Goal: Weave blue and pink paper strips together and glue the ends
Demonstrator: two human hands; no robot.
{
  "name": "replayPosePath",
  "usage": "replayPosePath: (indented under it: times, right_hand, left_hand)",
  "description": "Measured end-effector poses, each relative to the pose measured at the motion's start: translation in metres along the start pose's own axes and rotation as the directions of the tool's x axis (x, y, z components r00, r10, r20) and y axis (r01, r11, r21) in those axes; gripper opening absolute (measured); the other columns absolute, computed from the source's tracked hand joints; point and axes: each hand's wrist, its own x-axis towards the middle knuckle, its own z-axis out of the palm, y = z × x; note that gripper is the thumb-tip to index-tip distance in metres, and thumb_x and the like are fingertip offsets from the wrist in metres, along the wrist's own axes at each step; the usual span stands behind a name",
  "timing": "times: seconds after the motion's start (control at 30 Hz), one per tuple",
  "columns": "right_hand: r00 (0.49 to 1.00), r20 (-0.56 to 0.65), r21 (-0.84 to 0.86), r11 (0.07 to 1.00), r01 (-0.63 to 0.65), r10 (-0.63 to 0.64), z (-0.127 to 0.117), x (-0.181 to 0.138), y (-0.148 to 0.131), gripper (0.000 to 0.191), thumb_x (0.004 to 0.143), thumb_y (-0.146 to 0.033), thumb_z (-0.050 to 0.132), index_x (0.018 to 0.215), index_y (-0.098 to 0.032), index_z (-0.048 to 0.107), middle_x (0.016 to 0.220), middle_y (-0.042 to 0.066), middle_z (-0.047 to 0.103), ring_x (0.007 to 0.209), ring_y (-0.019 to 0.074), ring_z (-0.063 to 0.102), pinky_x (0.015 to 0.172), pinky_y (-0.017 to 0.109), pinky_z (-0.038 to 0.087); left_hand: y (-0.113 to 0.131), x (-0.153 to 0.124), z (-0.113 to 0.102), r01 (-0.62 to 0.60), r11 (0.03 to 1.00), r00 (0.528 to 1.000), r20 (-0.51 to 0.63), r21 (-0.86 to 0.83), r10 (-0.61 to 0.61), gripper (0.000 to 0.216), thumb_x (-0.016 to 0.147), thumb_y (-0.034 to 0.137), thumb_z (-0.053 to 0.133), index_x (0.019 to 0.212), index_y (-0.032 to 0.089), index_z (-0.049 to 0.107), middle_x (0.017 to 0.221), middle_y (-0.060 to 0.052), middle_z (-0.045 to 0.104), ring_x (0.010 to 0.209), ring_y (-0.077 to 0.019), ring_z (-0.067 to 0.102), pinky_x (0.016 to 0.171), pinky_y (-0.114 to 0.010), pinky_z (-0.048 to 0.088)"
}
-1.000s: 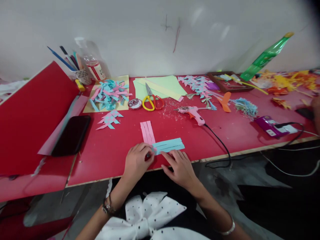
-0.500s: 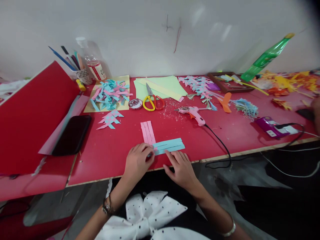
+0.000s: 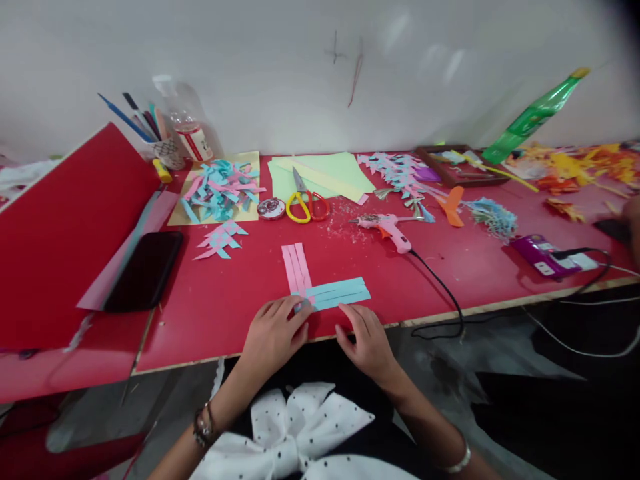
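On the red table in front of me, a pink paper strip [image 3: 297, 268] and a light blue paper strip [image 3: 340, 293] meet in an L. Both are slit lengthwise, and small pink and blue checks show where they cross. My left hand [image 3: 274, 333] is on this woven corner, its bent fingers holding it down and partly covering it. My right hand [image 3: 369, 341] is open, fingertips by the lower edge of the blue strip, thumb apart. Whether those fingertips touch the paper I cannot tell.
A woven paper piece [image 3: 223, 240] and a black phone [image 3: 144, 271] lie to the left. Behind are scissors [image 3: 305, 200], a round tin [image 3: 271, 209] and green paper sheets [image 3: 320, 175]. A pink glue gun [image 3: 387, 227] with a black cord lies right. Another person's hand [image 3: 633, 223] shows far right.
My left hand has drawn slightly back and left, showing more of the woven corner. My right hand has slid a little right along the blue strip's edge.
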Motion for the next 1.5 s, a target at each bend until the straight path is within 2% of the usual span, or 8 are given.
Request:
replayPosePath:
  times: [0.13,0.27,0.4,0.53,0.73,0.97,1.4,1.5]
  right_hand:
    - [0.998,-0.02,0.014,0.999,0.052,-0.051,-0.001,-0.001,-0.001,0.034,0.08,-0.014,0.047,0.114,-0.013,0.044,0.099,0.011,0.061,0.091,0.0198,0.052,0.076,0.033,0.043]
    - [0.987,0.044,0.039,0.988,0.15,-0.152,-0.003,0.002,-0.011,0.029,0.078,-0.011,0.048,0.107,-0.014,0.048,0.108,0.008,0.062,0.088,0.018,0.051,0.074,0.032,0.04]
    - [0.986,0.121,0.055,0.993,0.105,-0.111,-0.002,0.004,-0.016,0.032,0.08,-0.013,0.045,0.112,-0.013,0.048,0.112,0.007,0.061,0.087,0.0174,0.05,0.075,0.032,0.038]
    - [0.978,0.201,0.053,0.998,0.043,-0.053,-0.004,0.004,-0.015,0.042,0.082,-0.017,0.042,0.124,-0.013,0.041,0.116,0.008,0.058,0.093,0.0178,0.049,0.079,0.032,0.037]
    - [0.96,0.268,0.031,0.997,0.072,-0.077,-0.006,0.004,-0.019,0.047,0.083,-0.021,0.041,0.13,-0.014,0.036,0.119,0.008,0.056,0.093,0.0193,0.047,0.078,0.034,0.035]
    - [0.971,0.232,0.047,0.998,0.047,-0.057,-0.005,0.007,-0.023,0.042,0.084,-0.021,0.04,0.125,-0.01,0.039,0.115,0.009,0.059,0.09,0.0199,0.047,0.076,0.035,0.03]
    - [0.99,0.128,-0.1,0.994,-0.043,0.056,-0.019,-0.006,0.014,0.048,0.086,-0.028,0.037,0.13,-0.011,0.029,0.105,0.011,0.062,0.086,0.02,0.053,0.076,0.035,0.027]
    - [0.984,0.13,-0.124,0.987,-0.103,0.119,-0.023,-0.007,0.022,0.05,0.086,-0.028,0.037,0.131,-0.012,0.027,0.106,0.011,0.063,0.088,0.0207,0.053,0.077,0.035,0.028]
  left_hand:
    - [0.001,0.001,0.0,-0.009,1.0,1.0,0.013,0.004,0.009,0.028,0.078,0.018,0.05,0.104,0.024,0.055,0.104,-0.004,0.06,0.093,-0.0197,0.055,0.078,-0.034,0.045]
    - [0.002,0.002,-0.001,-0.01,1.0,1.0,0.019,0.016,0.01,0.028,0.079,0.02,0.049,0.107,0.025,0.055,0.103,-0.005,0.06,0.094,-0.0205,0.055,0.077,-0.035,0.045]
    - [0.001,0.002,-0.002,-0.003,1.0,0.999,0.038,0.009,0.003,0.03,0.079,0.02,0.05,0.108,0.025,0.054,0.103,-0.006,0.06,0.094,-0.0205,0.055,0.077,-0.035,0.044]
    - [0.0,0.001,-0.002,0.011,1.0,0.999,0.044,-0.017,-0.01,0.032,0.078,0.019,0.05,0.11,0.024,0.054,0.105,-0.006,0.06,0.094,-0.0204,0.056,0.078,-0.035,0.044]
    - [-0.001,-0.001,0.001,0.014,0.998,1.0,0.017,-0.053,-0.013,0.03,0.079,0.019,0.049,0.108,0.02,0.054,0.106,-0.005,0.061,0.095,-0.0202,0.056,0.082,-0.036,0.044]
    - [-0.001,-0.002,0.002,0.031,0.994,0.999,-0.008,-0.101,-0.032,0.026,0.078,0.017,0.048,0.103,0.018,0.055,0.105,-0.006,0.063,0.096,-0.0197,0.057,0.084,-0.035,0.044]
    - [0.002,0.0,0.0,0.052,0.993,0.999,-0.011,-0.108,-0.053,0.024,0.076,0.016,0.047,0.098,0.019,0.055,0.104,-0.005,0.063,0.096,-0.0202,0.057,0.082,-0.036,0.045]
    - [0.001,0.0,0.0,0.044,0.992,0.999,-0.022,-0.117,-0.047,0.024,0.076,0.015,0.047,0.098,0.019,0.055,0.103,-0.005,0.063,0.095,-0.0198,0.057,0.082,-0.035,0.044]
